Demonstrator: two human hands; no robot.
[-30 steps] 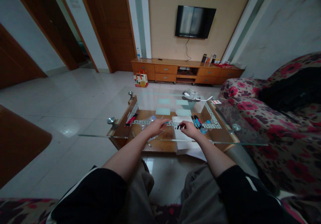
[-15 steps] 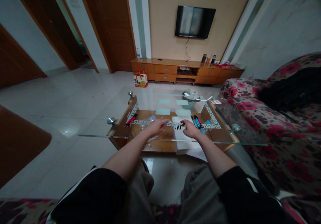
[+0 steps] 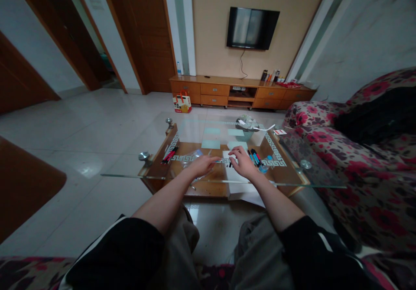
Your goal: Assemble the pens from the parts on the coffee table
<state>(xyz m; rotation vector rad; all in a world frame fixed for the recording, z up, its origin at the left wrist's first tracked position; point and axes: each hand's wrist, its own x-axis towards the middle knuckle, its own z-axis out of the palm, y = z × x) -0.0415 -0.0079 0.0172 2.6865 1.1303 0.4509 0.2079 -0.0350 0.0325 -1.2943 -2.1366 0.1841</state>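
The right hand [image 3: 242, 164] is held palm down over a white sheet [image 3: 236, 181] on the glass table [image 3: 208, 179], fingers spread and empty. Small black caps [image 3: 230, 164] lie on the sheet just left of and partly under those fingers, long axes running roughly away from the person; the right hand is the nearer one. The left hand [image 3: 202, 165] is closed on a thin blue pen [image 3: 218, 159], its tip directed right toward the caps. Blue, black and red pens [image 3: 255, 157] are laid just right of the right hand, red pens [image 3: 169, 154] well apart at the left edge, and a clear bag [image 3: 191, 156] beside the left hand. A TV [image 3: 252, 28] and a floral sofa [image 3: 357, 160] are noted.
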